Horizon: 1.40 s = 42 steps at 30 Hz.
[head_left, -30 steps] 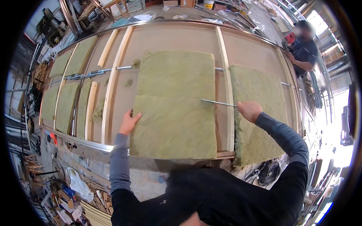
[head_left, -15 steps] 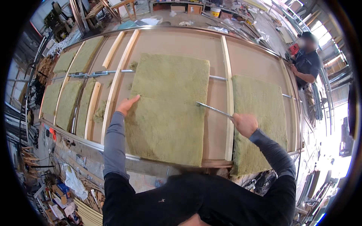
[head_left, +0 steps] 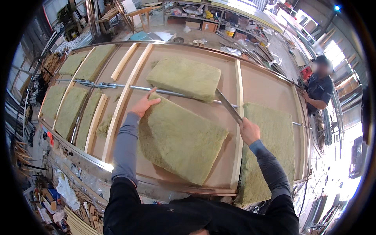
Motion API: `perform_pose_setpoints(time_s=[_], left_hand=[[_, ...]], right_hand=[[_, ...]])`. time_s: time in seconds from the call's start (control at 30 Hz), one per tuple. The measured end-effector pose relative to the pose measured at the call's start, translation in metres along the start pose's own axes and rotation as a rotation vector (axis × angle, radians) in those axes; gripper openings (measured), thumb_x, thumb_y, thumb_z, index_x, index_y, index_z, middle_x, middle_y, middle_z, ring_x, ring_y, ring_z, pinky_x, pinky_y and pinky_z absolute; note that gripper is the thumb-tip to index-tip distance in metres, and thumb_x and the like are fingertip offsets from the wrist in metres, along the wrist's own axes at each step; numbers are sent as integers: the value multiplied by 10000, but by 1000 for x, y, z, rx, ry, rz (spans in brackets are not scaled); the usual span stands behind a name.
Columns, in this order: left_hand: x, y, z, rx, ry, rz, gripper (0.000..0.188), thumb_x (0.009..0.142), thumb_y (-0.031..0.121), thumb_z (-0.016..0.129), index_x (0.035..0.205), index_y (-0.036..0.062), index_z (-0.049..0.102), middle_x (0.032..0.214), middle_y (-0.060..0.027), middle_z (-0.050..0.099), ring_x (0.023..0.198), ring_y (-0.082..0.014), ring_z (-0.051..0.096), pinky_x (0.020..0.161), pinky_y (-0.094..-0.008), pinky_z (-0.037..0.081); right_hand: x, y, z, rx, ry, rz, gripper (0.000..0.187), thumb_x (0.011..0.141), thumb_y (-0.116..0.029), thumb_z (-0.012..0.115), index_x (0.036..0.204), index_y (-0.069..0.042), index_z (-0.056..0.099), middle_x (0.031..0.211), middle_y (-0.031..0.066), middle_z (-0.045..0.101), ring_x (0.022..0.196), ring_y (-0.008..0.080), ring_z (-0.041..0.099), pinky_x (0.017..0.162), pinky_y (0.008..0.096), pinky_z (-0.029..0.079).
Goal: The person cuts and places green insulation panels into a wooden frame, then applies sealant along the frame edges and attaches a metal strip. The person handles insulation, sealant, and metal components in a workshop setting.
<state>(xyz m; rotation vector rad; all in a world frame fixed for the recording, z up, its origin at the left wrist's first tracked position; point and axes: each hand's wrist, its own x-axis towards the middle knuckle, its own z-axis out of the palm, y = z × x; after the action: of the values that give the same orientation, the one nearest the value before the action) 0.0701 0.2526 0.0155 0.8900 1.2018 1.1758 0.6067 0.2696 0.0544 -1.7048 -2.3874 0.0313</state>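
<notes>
Two pieces of yellow-green insulation batt lie inside the framed panel, with a gap between them. The far piece (head_left: 186,76) spans a metal rod, while the near piece (head_left: 182,137) lies turned at an angle. My left hand (head_left: 145,104) touches the near piece's upper left corner, thumb and index finger spread apart. A long, flat-bladed knife (head_left: 229,105) is gripped by its handle in my right hand (head_left: 250,131), beyond the right end of the near piece. Its tip is at the far piece's right end; whether it touches is unclear.
Wooden battens (head_left: 131,94) cross the panel. Another batt (head_left: 270,145) at the right overhangs the near edge; smaller batts (head_left: 70,109) fill the left bays. Past the panel's right end stands a person (head_left: 319,86). Scrap wood (head_left: 84,215) and a shelf (head_left: 192,19) surround it.
The single large insulation batt is now two separate pieces. The near one has turned and shifted toward me. The knife has left the seam, and its blade now points up and left.
</notes>
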Motion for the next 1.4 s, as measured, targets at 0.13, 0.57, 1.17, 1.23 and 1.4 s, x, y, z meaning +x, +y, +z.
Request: perform_pose_setpoints(time_s=[0.13,0.57,1.17,1.23,1.4], left_hand=[[27,-22,-12,320,27,-181,872,865,314,873,1553,-4,444,1392,-139,632,1233,-211,615,1039,-367,506],[-123,-29,63,1231,216,235,981,748,523,870,1533,84,480,1545,-239,458,1471,-441,361,1203,-600,275],[-202,-97,176,1462,-204,545,917,729,477,895,1501,134,536,1602,-185,406,1514,-466,283,1205,-704,206],[-208,-89,208,1312,-270,549,867,783,475,869,1484,85,539,1563,-203,445,1474,-448,352,1199,-642,273],[-239,-121,374,519,-461,116,797,893,427,809,1459,-43,502,1458,-267,511,1347,-400,503,1135,-463,429]], right_hand=[[37,-21,-1,-2,-53,-42,258,1012,-321,593,924,-79,593,818,192,696,780,430,686,666,568,521],[146,-85,34,-78,-55,-214,214,991,-250,556,954,-63,653,864,178,723,826,399,713,720,555,545],[-257,25,-153,184,57,402,372,1026,-418,621,893,-81,705,762,220,650,700,433,640,620,518,488],[-291,69,-171,26,36,338,375,1020,-436,625,903,-89,704,750,196,645,692,424,639,616,522,476],[-290,152,-182,-159,-128,187,379,1017,-452,618,897,-97,674,756,168,660,718,407,653,628,518,493]])
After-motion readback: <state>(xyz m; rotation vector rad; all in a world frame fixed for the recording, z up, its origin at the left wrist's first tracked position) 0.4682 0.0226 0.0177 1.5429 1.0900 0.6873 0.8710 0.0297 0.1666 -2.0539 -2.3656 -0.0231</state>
